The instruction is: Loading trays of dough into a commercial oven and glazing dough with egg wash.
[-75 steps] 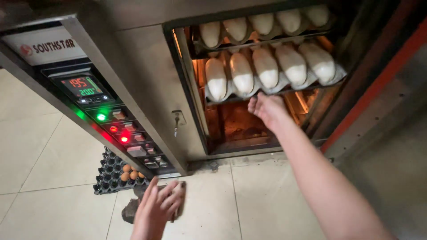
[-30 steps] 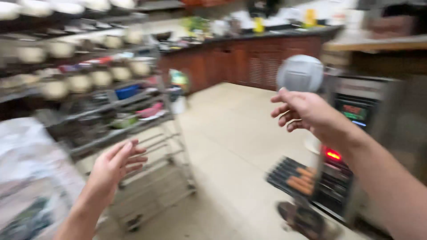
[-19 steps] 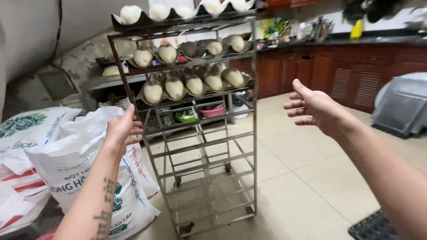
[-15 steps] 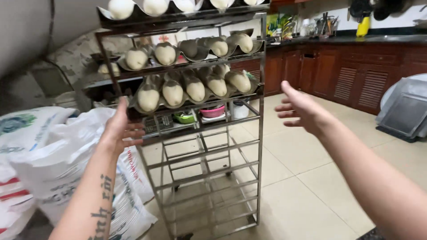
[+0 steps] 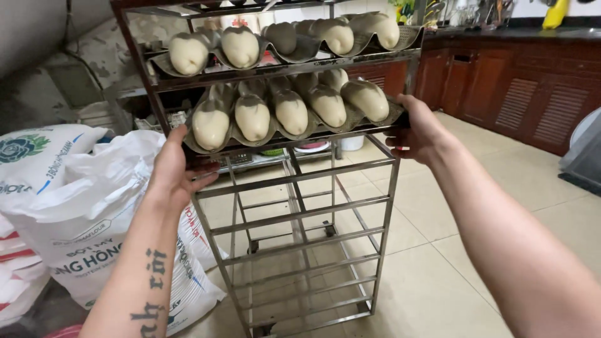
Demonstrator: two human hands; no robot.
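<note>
A tall steel rack (image 5: 300,206) stands before me with its lower shelves bare. On a middle shelf lies a dark grooved tray (image 5: 294,134) carrying several pale dough loaves (image 5: 291,109). My left hand (image 5: 172,169) grips the tray's left end. My right hand (image 5: 419,131) grips its right end. One shelf up, another tray (image 5: 275,59) holds several more loaves.
White flour sacks (image 5: 81,213) are piled at the left, touching the rack's side. Dark wooden cabinets (image 5: 513,94) run along the back right. A grey object (image 5: 582,156) sits at the right edge. Pale tiled floor (image 5: 438,269) spreads to the right.
I turned from the oven to the rack. Both hands, open in the air half a second ago, have closed on the two ends of the middle tray.
</note>
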